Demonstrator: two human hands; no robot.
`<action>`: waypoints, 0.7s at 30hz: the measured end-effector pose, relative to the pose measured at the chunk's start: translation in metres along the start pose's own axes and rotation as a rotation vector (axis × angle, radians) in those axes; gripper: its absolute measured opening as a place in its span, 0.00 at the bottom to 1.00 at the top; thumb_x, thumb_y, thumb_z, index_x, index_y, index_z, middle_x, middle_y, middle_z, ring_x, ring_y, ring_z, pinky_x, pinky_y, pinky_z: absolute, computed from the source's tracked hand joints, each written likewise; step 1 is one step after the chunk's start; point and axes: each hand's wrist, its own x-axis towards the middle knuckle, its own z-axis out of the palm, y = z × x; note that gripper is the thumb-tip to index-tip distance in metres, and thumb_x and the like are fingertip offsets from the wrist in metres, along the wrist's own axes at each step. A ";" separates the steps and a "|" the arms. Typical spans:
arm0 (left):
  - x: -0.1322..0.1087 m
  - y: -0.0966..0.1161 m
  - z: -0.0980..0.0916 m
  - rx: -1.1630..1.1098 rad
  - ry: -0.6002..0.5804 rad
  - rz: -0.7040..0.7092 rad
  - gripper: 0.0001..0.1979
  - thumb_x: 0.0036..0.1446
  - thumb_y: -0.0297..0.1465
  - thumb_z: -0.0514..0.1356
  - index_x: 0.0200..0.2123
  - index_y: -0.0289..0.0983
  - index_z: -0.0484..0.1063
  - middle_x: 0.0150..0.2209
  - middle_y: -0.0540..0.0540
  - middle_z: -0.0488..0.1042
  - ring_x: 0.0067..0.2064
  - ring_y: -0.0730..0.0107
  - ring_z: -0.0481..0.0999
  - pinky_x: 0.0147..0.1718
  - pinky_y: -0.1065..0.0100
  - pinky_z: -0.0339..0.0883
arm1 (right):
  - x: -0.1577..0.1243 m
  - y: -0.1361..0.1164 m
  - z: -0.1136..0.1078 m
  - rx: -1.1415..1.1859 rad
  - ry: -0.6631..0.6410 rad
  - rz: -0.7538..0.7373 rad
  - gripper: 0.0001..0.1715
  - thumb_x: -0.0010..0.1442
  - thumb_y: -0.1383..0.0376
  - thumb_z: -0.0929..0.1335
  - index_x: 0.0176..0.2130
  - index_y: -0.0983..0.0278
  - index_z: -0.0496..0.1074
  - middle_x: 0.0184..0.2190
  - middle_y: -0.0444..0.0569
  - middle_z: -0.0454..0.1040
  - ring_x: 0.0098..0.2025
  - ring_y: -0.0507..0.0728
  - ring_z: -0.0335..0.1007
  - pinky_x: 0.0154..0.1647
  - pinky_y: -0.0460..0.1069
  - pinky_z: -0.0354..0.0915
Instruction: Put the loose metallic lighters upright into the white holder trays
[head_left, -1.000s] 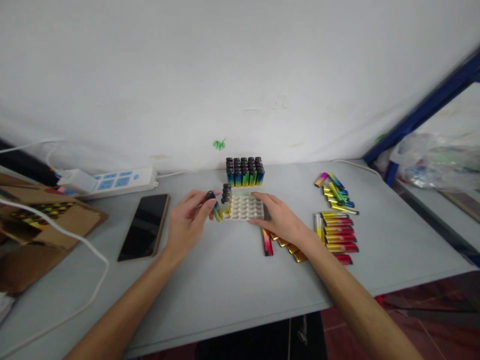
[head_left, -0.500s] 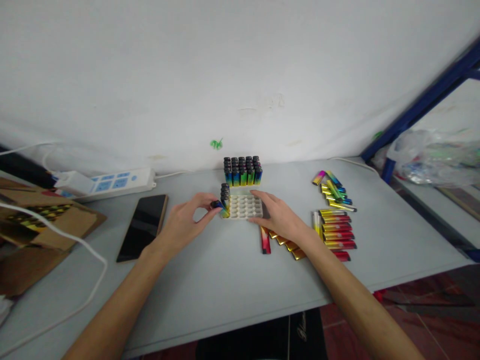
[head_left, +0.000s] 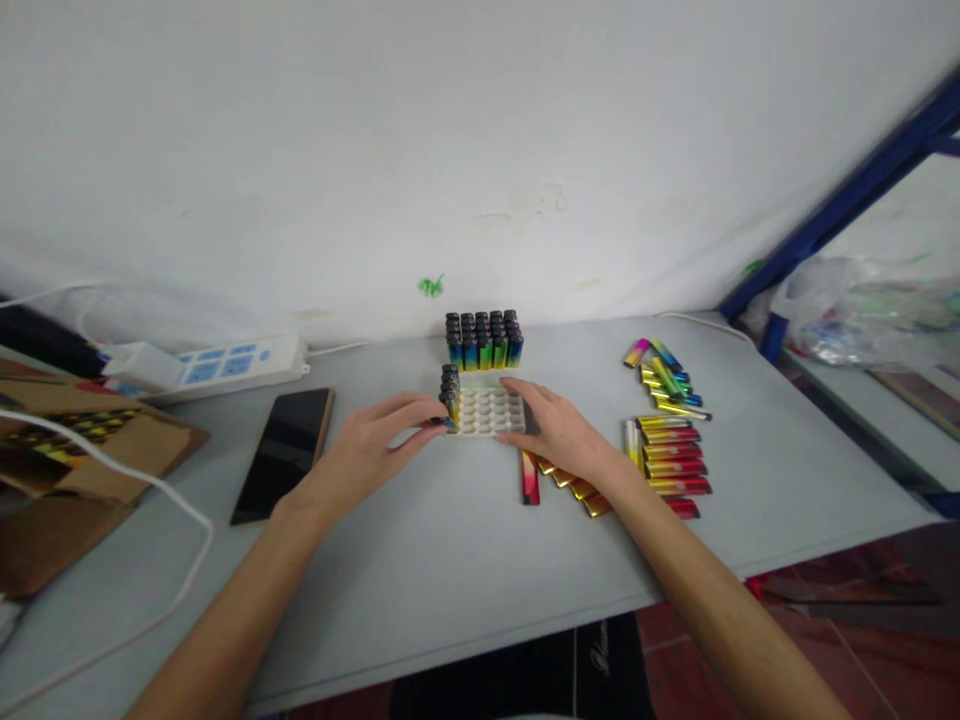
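Note:
A white tray with round sockets (head_left: 489, 410) lies mid-table, with a column of colourful lighters (head_left: 450, 385) standing along its left edge. My left hand (head_left: 367, 450) pinches a lighter (head_left: 442, 422) at the tray's near left corner, fingers closed on it. My right hand (head_left: 559, 432) rests on the tray's right side, fingers stretched out and lying against it. A full block of upright lighters (head_left: 484, 340) stands behind the tray near the wall.
Loose lighters lie in rows at the right (head_left: 667, 460) and under my right wrist (head_left: 531, 478). A black phone (head_left: 285, 452), a white power strip (head_left: 202, 365) and an open cardboard box (head_left: 75, 450) are at the left. A white cable (head_left: 150, 490) crosses the table.
My left hand moved right and lowered the lighter from beside the tray to its near left corner. The right hand stayed on the tray.

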 end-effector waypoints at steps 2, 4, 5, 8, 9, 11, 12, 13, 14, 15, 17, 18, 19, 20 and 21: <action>0.000 0.001 -0.001 -0.011 0.000 -0.004 0.09 0.69 0.36 0.60 0.44 0.40 0.80 0.43 0.45 0.85 0.45 0.64 0.85 0.51 0.64 0.79 | 0.000 -0.001 -0.001 0.000 -0.003 0.004 0.41 0.65 0.60 0.76 0.70 0.61 0.61 0.64 0.63 0.73 0.62 0.68 0.74 0.64 0.66 0.70; 0.001 0.001 -0.003 -0.019 -0.008 -0.011 0.09 0.69 0.36 0.61 0.45 0.41 0.80 0.43 0.46 0.85 0.43 0.65 0.85 0.50 0.66 0.78 | 0.000 -0.002 -0.002 0.000 -0.011 0.018 0.41 0.65 0.60 0.76 0.70 0.61 0.61 0.63 0.63 0.73 0.61 0.69 0.75 0.63 0.66 0.71; 0.001 0.001 -0.004 -0.019 -0.013 -0.016 0.09 0.69 0.36 0.62 0.45 0.41 0.80 0.42 0.47 0.85 0.43 0.65 0.85 0.49 0.66 0.78 | 0.000 -0.003 -0.002 -0.002 -0.011 0.023 0.41 0.64 0.60 0.76 0.70 0.61 0.61 0.63 0.63 0.73 0.61 0.69 0.75 0.63 0.67 0.71; 0.000 0.001 -0.010 -0.008 -0.023 -0.036 0.09 0.68 0.37 0.63 0.45 0.42 0.81 0.42 0.48 0.85 0.41 0.65 0.85 0.49 0.67 0.77 | 0.001 -0.002 -0.003 -0.005 -0.006 0.006 0.40 0.65 0.60 0.76 0.70 0.61 0.62 0.62 0.62 0.74 0.60 0.68 0.75 0.63 0.66 0.71; 0.000 0.001 -0.012 -0.001 -0.031 -0.045 0.09 0.68 0.37 0.63 0.45 0.42 0.81 0.42 0.49 0.85 0.41 0.65 0.85 0.49 0.66 0.77 | 0.001 -0.002 -0.003 -0.007 -0.006 0.001 0.40 0.65 0.60 0.76 0.70 0.61 0.61 0.62 0.62 0.74 0.60 0.68 0.76 0.63 0.66 0.71; -0.001 0.000 -0.016 0.011 -0.062 -0.066 0.10 0.68 0.39 0.62 0.46 0.43 0.82 0.42 0.49 0.85 0.41 0.65 0.85 0.49 0.66 0.77 | 0.001 -0.001 -0.003 -0.004 -0.020 0.001 0.41 0.65 0.60 0.76 0.70 0.62 0.61 0.62 0.63 0.74 0.60 0.68 0.76 0.62 0.65 0.71; -0.002 0.000 -0.017 0.019 -0.080 -0.078 0.11 0.68 0.39 0.62 0.46 0.44 0.82 0.42 0.49 0.85 0.42 0.65 0.85 0.49 0.66 0.77 | 0.001 0.000 -0.003 -0.002 -0.026 0.004 0.41 0.65 0.61 0.76 0.70 0.63 0.61 0.62 0.63 0.74 0.60 0.68 0.76 0.62 0.65 0.71; -0.003 0.000 -0.018 0.026 -0.096 -0.089 0.11 0.69 0.40 0.61 0.46 0.44 0.82 0.43 0.49 0.85 0.42 0.64 0.85 0.49 0.65 0.77 | 0.002 0.001 -0.002 0.000 -0.028 0.006 0.41 0.64 0.61 0.76 0.70 0.63 0.61 0.62 0.63 0.74 0.60 0.68 0.76 0.62 0.65 0.72; -0.004 -0.001 -0.018 0.036 -0.108 -0.097 0.11 0.69 0.41 0.61 0.47 0.44 0.81 0.43 0.49 0.85 0.42 0.64 0.85 0.49 0.65 0.77 | 0.002 0.002 -0.002 0.003 -0.029 0.004 0.41 0.64 0.62 0.76 0.70 0.63 0.61 0.62 0.63 0.74 0.60 0.68 0.76 0.62 0.65 0.72; -0.004 -0.001 -0.016 0.048 -0.109 -0.099 0.11 0.69 0.41 0.61 0.47 0.45 0.81 0.43 0.49 0.85 0.42 0.64 0.85 0.49 0.65 0.77 | 0.002 0.002 -0.002 0.007 -0.026 -0.002 0.41 0.64 0.62 0.76 0.70 0.63 0.60 0.62 0.63 0.74 0.60 0.68 0.75 0.62 0.65 0.71; -0.005 -0.002 -0.010 0.071 -0.083 -0.084 0.11 0.69 0.40 0.61 0.47 0.43 0.81 0.43 0.48 0.84 0.43 0.63 0.85 0.48 0.65 0.77 | 0.001 0.003 -0.002 0.008 -0.018 -0.012 0.42 0.65 0.62 0.75 0.70 0.62 0.60 0.62 0.62 0.74 0.60 0.67 0.75 0.63 0.66 0.71; -0.005 -0.002 -0.005 0.078 -0.058 -0.067 0.11 0.70 0.40 0.61 0.47 0.43 0.80 0.44 0.47 0.84 0.43 0.63 0.85 0.48 0.65 0.77 | 0.001 0.003 -0.002 0.007 -0.018 -0.015 0.42 0.65 0.61 0.76 0.70 0.61 0.60 0.62 0.62 0.74 0.60 0.67 0.75 0.63 0.66 0.71; -0.005 -0.003 0.000 0.081 -0.033 -0.048 0.12 0.70 0.39 0.60 0.48 0.41 0.80 0.45 0.45 0.84 0.44 0.62 0.84 0.49 0.65 0.77 | 0.001 0.003 -0.002 0.005 -0.021 -0.015 0.42 0.65 0.61 0.76 0.70 0.61 0.59 0.62 0.62 0.74 0.60 0.67 0.75 0.63 0.66 0.71; -0.005 -0.003 0.006 0.081 -0.007 -0.029 0.12 0.71 0.38 0.59 0.49 0.40 0.80 0.45 0.44 0.84 0.44 0.63 0.84 0.49 0.64 0.78 | 0.001 0.002 -0.002 0.003 -0.024 -0.013 0.42 0.65 0.61 0.76 0.70 0.61 0.59 0.62 0.62 0.74 0.60 0.67 0.75 0.63 0.65 0.71; -0.005 -0.004 0.011 0.083 0.010 -0.013 0.12 0.72 0.37 0.59 0.50 0.40 0.79 0.46 0.43 0.83 0.45 0.63 0.84 0.49 0.64 0.78 | 0.000 0.002 -0.002 0.000 -0.025 -0.007 0.41 0.65 0.61 0.75 0.70 0.62 0.59 0.62 0.62 0.73 0.61 0.67 0.75 0.63 0.65 0.71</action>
